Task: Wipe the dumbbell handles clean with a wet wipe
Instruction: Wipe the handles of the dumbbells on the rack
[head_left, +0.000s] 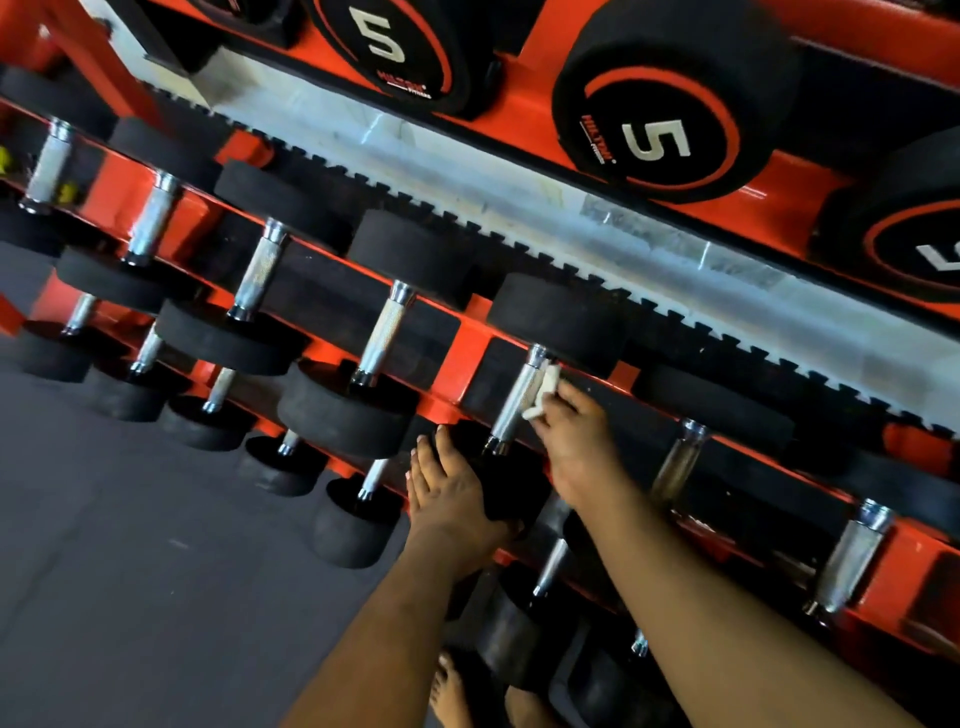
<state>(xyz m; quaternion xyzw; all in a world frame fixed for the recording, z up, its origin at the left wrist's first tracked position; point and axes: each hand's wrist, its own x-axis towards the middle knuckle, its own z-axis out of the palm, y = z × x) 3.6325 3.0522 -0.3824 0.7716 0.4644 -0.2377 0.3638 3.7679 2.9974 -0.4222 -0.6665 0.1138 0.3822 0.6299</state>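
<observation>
A row of black dumbbells with silver knurled handles lies on an orange rack (457, 353). My right hand (576, 441) holds a white wet wipe (543, 392) against the right side of one silver handle (517, 400). My left hand (447, 483) rests with straight fingers on the near black head (511, 483) of that same dumbbell. The far head (561, 317) of that dumbbell sits against the rack's back edge.
More dumbbells fill the rack to the left (384, 332) and right (852, 556), with a lower tier beneath. Larger dumbbells marked 5 (670, 98) sit on the upper shelf. Grey floor (130, 545) spreads at the lower left. A bare foot (452, 691) shows at the bottom.
</observation>
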